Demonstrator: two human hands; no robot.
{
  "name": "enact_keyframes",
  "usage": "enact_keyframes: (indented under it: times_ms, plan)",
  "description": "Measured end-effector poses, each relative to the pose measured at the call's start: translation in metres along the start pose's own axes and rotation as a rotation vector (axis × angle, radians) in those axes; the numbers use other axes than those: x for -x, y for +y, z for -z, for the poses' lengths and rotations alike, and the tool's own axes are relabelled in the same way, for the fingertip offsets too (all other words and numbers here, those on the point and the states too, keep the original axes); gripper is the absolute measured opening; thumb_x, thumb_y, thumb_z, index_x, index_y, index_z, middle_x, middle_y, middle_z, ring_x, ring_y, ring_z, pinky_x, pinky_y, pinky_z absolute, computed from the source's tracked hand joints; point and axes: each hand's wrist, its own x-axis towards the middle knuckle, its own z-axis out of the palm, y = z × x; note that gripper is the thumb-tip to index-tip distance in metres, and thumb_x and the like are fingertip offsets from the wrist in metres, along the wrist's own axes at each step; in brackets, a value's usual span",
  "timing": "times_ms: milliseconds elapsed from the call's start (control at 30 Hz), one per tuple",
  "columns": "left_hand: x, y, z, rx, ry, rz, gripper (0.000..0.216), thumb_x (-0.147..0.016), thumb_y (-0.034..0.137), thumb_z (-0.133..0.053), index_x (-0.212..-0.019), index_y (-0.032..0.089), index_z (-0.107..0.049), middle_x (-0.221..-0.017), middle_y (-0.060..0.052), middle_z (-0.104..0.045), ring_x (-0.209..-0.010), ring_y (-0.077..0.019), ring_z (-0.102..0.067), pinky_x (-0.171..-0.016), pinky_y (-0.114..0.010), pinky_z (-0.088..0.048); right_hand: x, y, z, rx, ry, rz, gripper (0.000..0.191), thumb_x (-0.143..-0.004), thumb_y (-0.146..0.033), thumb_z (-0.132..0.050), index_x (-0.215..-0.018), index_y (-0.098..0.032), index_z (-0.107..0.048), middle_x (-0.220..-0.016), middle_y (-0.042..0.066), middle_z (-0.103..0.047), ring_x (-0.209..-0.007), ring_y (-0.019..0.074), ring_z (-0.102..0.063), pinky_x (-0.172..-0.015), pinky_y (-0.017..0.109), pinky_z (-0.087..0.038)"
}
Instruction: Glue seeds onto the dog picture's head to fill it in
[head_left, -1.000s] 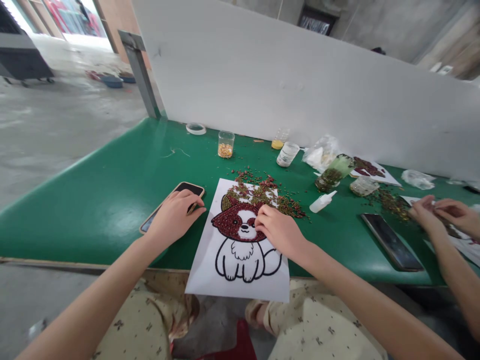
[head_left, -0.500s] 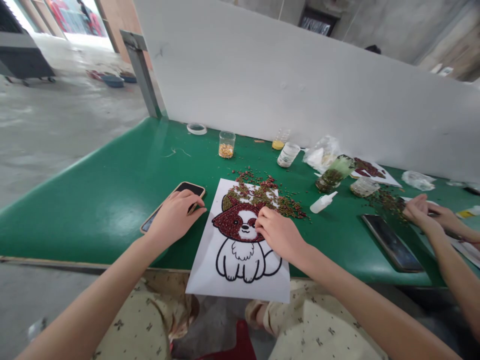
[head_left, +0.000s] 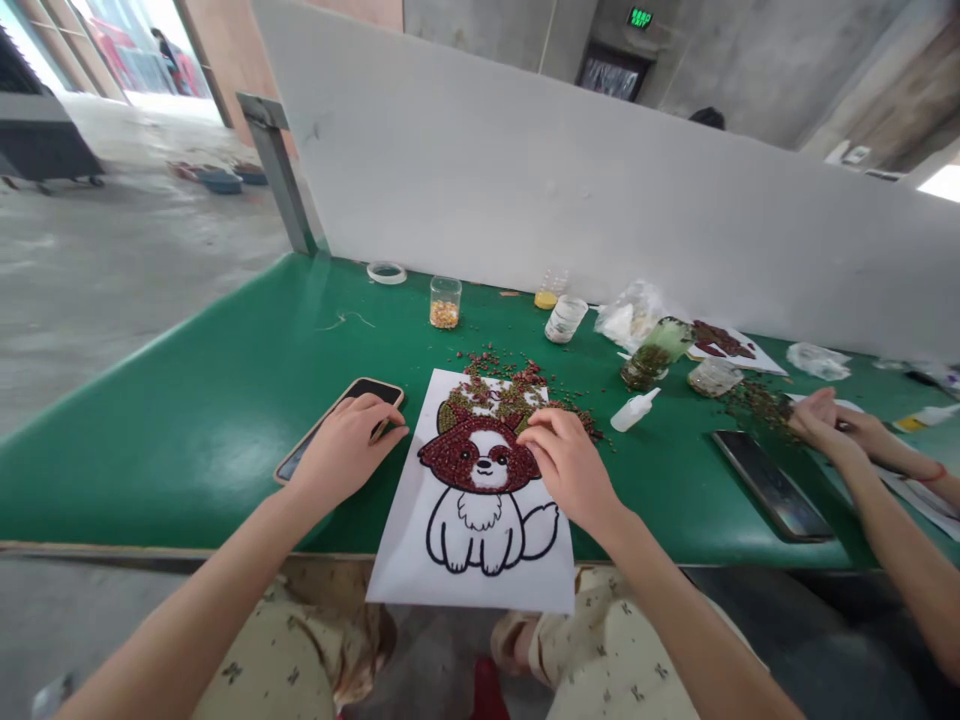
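Note:
A white sheet (head_left: 409, 560) with a black-outlined cartoon dog lies in front of me, its near end past the table edge. Dark red beans cover much of the dog's head (head_left: 442, 455), and green ones fill an ear. My right hand (head_left: 566, 460) is over the right side of the head, thumb and fingertips pinched; whatever they hold is too small to make out. Loose red and green beans (head_left: 517, 385) are heaped at the sheet's top and spill onto the table. My left hand (head_left: 352, 440) rests on a phone (head_left: 296, 460), fingers loosely extended, gripping nothing.
Behind the sheet stand a cup of corn kernels (head_left: 445, 312), a white-labelled jar (head_left: 566, 320) and a tipped green container (head_left: 656, 352). A white glue bottle (head_left: 634, 410) and a dark phone (head_left: 769, 485) lie to the right. Another person's hands (head_left: 832, 420) work at far right.
My right hand has shifted from the dog's face toward the head's right edge, uncovering the right eye and tail. My left hand stays on the phone. The view has tilted slightly upward.

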Motion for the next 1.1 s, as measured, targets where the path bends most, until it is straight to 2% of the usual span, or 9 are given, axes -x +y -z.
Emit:
enact_keyframes:
  times_ms: [100,267,467,800,1100]
  plan:
    - [0.000,0.004,0.000,-0.003,0.000,-0.013,0.027,-0.083,0.038,-0.045,-0.086,0.018,-0.063,-0.094,-0.008,-0.060,-0.090,-0.0241,-0.053,-0.086,-0.038,-0.040,0.008,0.003,-0.006,-0.002,-0.073,0.102,0.020,-0.088,-0.012,-0.044,-0.086,-0.021,-0.063,-0.111,0.007,-0.054,-0.110,0.0222,-0.046,-0.093,0.040,-0.040]
    - [-0.002,0.008,-0.001,-0.013,0.009,-0.057,0.027,-0.084,0.037,-0.044,-0.085,0.018,-0.063,-0.092,-0.007,-0.060,-0.090,-0.0227,-0.055,-0.088,-0.039,-0.038,0.011,0.004,-0.008,0.023,-0.087,0.102,0.009,-0.085,-0.019,-0.053,-0.087,-0.021,-0.062,-0.117,0.007,-0.053,-0.115,0.0234,-0.043,-0.097,0.043,-0.038]
    - [-0.003,0.006,-0.003,-0.023,0.012,-0.063,0.026,-0.084,0.036,-0.045,-0.085,0.018,-0.063,-0.091,-0.006,-0.060,-0.090,-0.0236,-0.055,-0.089,-0.039,-0.038,0.005,0.000,-0.012,0.030,-0.128,0.149,0.012,-0.087,-0.019,-0.051,-0.082,-0.020,-0.061,-0.115,0.008,-0.054,-0.116,0.0225,-0.043,-0.096,0.042,-0.040]
    - [-0.002,0.002,-0.003,-0.020,0.011,-0.052,0.026,-0.085,0.038,-0.045,-0.086,0.018,-0.063,-0.092,-0.007,-0.060,-0.089,-0.0230,-0.054,-0.086,-0.038,-0.039,0.001,-0.004,-0.017,0.028,-0.143,0.091,0.010,-0.086,-0.020,-0.053,-0.079,-0.019,-0.061,-0.112,0.007,-0.055,-0.113,0.0232,-0.044,-0.096,0.041,-0.040]
    - [-0.001,0.000,-0.003,-0.021,-0.002,-0.042,0.028,-0.085,0.039,-0.044,-0.086,0.018,-0.063,-0.090,-0.007,-0.059,-0.088,-0.0227,-0.054,-0.086,-0.037,-0.039,0.000,-0.005,-0.018,0.057,-0.176,0.115,0.010,-0.086,-0.018,-0.054,-0.079,-0.018,-0.061,-0.108,0.008,-0.056,-0.109,0.0225,-0.045,-0.093,0.040,-0.041]
